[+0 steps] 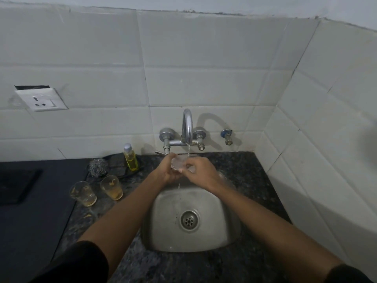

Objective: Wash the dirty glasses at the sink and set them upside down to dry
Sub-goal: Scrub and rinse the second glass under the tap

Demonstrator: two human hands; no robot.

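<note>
The sink [224,227] is lying under a running tap [187,127], and the glass [180,163] is being rinsed in the stream above the basin. To do this well, I think the glass should be turning slowly so water is reaching every side. The left hand [167,170] is curling around the glass, and the right hand [201,170] is gripping it from the other side. Two dirty glasses [112,189] are waiting on the counter at the left.
</note>
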